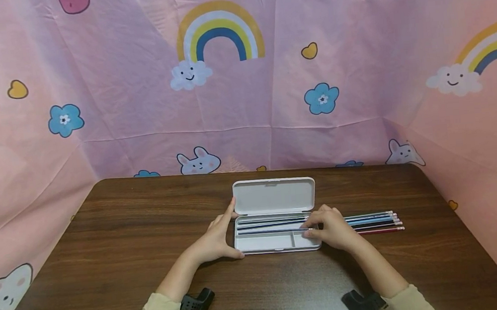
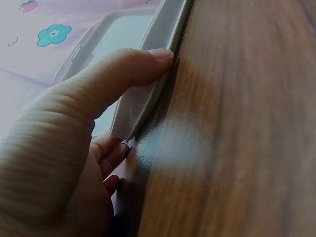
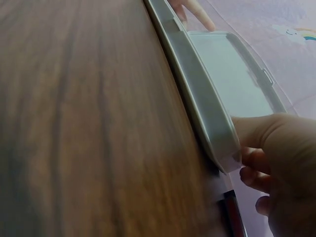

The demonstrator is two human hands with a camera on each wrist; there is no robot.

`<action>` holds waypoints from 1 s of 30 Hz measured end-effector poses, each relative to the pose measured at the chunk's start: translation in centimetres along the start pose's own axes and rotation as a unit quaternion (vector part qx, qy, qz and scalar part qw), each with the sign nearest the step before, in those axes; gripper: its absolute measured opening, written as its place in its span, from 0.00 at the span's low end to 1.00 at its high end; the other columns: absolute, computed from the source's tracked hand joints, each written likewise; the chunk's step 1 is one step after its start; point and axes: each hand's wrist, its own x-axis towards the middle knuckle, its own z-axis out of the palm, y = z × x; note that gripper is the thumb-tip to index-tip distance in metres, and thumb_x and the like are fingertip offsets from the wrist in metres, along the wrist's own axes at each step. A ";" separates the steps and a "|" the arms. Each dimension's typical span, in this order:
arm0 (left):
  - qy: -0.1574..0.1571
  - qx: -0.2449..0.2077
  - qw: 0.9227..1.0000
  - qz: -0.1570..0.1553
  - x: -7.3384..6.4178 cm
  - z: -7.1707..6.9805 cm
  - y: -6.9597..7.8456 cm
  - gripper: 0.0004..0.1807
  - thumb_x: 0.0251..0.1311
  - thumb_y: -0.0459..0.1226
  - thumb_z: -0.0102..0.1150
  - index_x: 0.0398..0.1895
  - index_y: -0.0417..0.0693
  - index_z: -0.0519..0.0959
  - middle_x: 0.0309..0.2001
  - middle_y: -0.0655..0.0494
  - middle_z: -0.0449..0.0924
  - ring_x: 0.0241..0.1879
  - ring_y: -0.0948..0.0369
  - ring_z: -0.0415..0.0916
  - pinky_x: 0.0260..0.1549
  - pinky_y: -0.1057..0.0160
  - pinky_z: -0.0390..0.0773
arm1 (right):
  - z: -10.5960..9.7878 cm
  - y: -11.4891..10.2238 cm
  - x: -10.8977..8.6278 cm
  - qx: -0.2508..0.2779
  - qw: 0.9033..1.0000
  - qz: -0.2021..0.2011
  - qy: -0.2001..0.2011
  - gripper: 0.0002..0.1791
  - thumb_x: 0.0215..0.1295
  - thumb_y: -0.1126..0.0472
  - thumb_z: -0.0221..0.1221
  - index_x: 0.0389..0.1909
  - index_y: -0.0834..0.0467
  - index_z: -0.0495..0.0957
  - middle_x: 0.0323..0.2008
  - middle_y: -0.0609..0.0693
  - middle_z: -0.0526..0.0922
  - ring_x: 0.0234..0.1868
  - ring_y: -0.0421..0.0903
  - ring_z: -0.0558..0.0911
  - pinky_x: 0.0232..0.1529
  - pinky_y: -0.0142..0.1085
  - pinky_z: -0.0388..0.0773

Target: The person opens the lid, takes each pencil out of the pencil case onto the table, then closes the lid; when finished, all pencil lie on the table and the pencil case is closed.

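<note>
A white pencil case (image 1: 263, 244) lies with its lid (image 1: 275, 196) raised, several pencils (image 1: 273, 220) lengthwise in its rear part. My left hand (image 1: 212, 241) grips the case's left end, the thumb (image 2: 143, 66) against its front wall and the index finger up by the lid. Over the right end of the case, my right hand (image 1: 332, 228) pinches the end of a dark blue pencil (image 1: 271, 231), which lies along the middle of the case. The case's wall hides those fingertips in the right wrist view.
Right of the case, several pencils (image 1: 374, 222) with white-tipped ends lie side by side on the brown wooden table (image 1: 106, 268), partly behind my right hand. A small divider (image 1: 293, 240) splits the case's front part. A patterned cloth (image 1: 243, 100) hangs behind the table and along both sides.
</note>
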 end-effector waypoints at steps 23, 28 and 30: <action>-0.001 -0.001 1.000 0.002 -0.1 -0.1 0.0 0.76 0.34 0.44 0.81 0.75 0.66 0.27 0.66 0.57 0.61 0.67 0.51 0.49 0.60 0.39 0.50 | -2.6 0.8 -2.4 0.002 0.993 -0.033 0.110 0.09 0.48 0.69 0.70 0.31 0.54 0.86 0.31 0.40 0.84 0.36 0.39 0.70 0.38 0.39 0.55; -0.002 -0.001 1.000 0.002 -0.1 -0.1 0.0 0.76 0.34 0.44 0.81 0.76 0.66 0.27 0.66 0.57 0.61 0.67 0.52 0.49 0.60 0.38 0.50 | -3.4 1.7 -3.8 -0.008 0.992 -0.031 0.125 0.11 0.48 0.71 0.70 0.30 0.54 0.86 0.31 0.39 0.83 0.35 0.39 0.70 0.39 0.37 0.56; -0.003 -0.002 1.000 -0.001 -0.1 -0.1 0.0 0.76 0.34 0.44 0.81 0.75 0.67 0.27 0.66 0.57 0.60 0.68 0.52 0.49 0.60 0.39 0.50 | -3.8 2.0 -4.4 -0.011 0.991 -0.029 0.128 0.11 0.47 0.72 0.70 0.30 0.54 0.85 0.31 0.39 0.83 0.35 0.38 0.69 0.39 0.35 0.55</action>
